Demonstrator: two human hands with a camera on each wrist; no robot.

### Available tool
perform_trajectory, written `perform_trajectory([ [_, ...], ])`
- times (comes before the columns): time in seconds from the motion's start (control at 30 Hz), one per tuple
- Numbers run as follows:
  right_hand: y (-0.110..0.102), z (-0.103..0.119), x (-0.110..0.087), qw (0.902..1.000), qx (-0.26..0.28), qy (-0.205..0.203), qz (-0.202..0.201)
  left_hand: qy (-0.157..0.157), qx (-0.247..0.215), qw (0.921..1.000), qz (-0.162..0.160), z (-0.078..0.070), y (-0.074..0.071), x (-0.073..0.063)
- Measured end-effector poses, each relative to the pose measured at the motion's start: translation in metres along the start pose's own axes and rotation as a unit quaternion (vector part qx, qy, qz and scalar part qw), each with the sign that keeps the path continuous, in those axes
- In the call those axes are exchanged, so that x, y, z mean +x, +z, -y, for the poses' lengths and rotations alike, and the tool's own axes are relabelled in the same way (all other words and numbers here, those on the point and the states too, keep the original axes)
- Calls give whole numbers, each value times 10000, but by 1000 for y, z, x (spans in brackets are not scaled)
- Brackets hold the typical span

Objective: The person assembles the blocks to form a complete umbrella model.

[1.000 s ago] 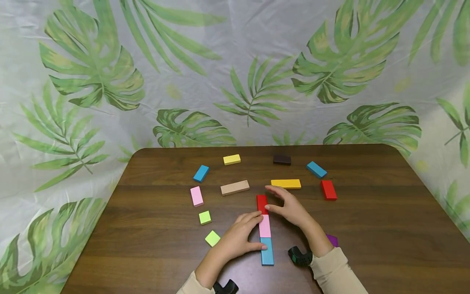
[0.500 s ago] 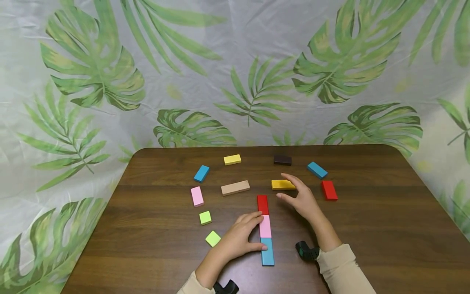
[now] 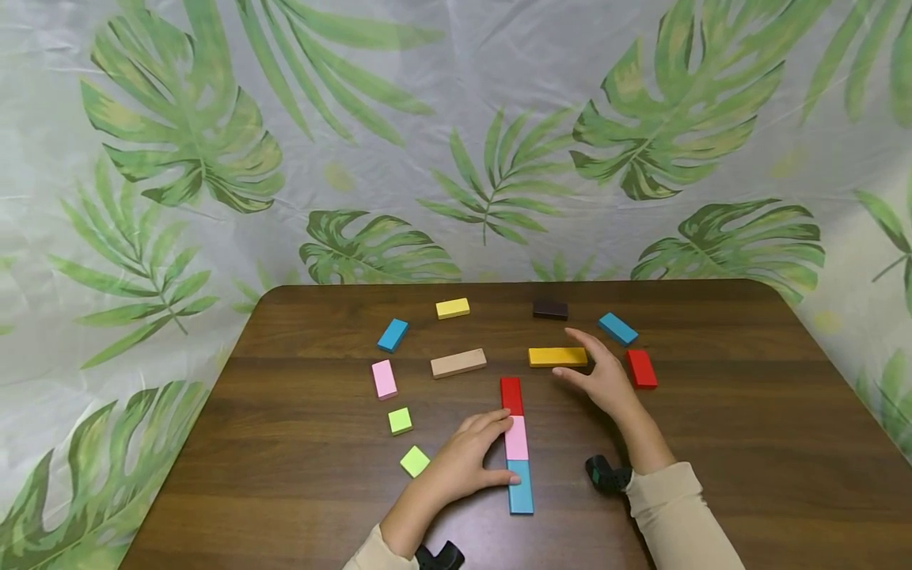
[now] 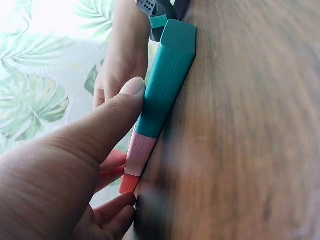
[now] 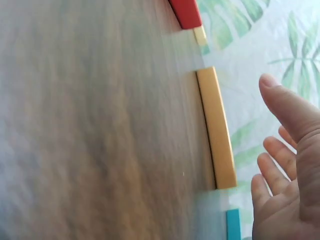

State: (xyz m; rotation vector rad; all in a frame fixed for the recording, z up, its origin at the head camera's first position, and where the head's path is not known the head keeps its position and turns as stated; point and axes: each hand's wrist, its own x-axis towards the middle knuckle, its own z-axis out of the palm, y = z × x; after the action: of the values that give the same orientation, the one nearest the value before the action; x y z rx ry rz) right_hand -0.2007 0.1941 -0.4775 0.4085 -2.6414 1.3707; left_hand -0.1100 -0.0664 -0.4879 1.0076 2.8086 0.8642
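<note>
A red block (image 3: 511, 396), a pink block (image 3: 516, 438) and a blue block (image 3: 521, 487) lie end to end in a straight row on the table. My left hand (image 3: 463, 457) rests along the row's left side, thumb touching the blue block and fingertips by the pink and red ones. The left wrist view shows that thumb against the side of the blue block (image 4: 165, 82). My right hand (image 3: 606, 380) hovers with spread fingers at the right end of an orange-yellow block (image 3: 552, 358), holding nothing. In the right wrist view a gap separates it from the block (image 5: 217, 130).
Around the row lie a tan block (image 3: 458, 363), yellow block (image 3: 453, 309), dark block (image 3: 551, 309), two blue blocks, a pink block (image 3: 385, 379), two green cubes and a red block (image 3: 642, 370). A leaf-print cloth (image 3: 385, 119) hangs behind the table (image 3: 299, 475).
My right hand has left the red block at the row's far end and moved right and away to the orange-yellow block. The left hand has stayed on the row.
</note>
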Motion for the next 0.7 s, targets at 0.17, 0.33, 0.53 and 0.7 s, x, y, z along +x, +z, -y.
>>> perform_trajectory([
  [0.17, -3, -8, 2, 9998, -8, 168, 130, 8, -27, 10000, 3, 0, 0, 0],
  [0.33, -4, -13, 5, 9992, -23, 288, 282, 13, -40, 10000, 6, 0, -1, 1],
  [0.53, -3, -16, 6, 9981, -77, 366, 485, -4, -36, 10000, 11, 0, -1, 1],
  [0.7, -2, -20, 6, 9979, -243, 359, 473, -2, -38, 10000, 6, 0, -1, 1],
])
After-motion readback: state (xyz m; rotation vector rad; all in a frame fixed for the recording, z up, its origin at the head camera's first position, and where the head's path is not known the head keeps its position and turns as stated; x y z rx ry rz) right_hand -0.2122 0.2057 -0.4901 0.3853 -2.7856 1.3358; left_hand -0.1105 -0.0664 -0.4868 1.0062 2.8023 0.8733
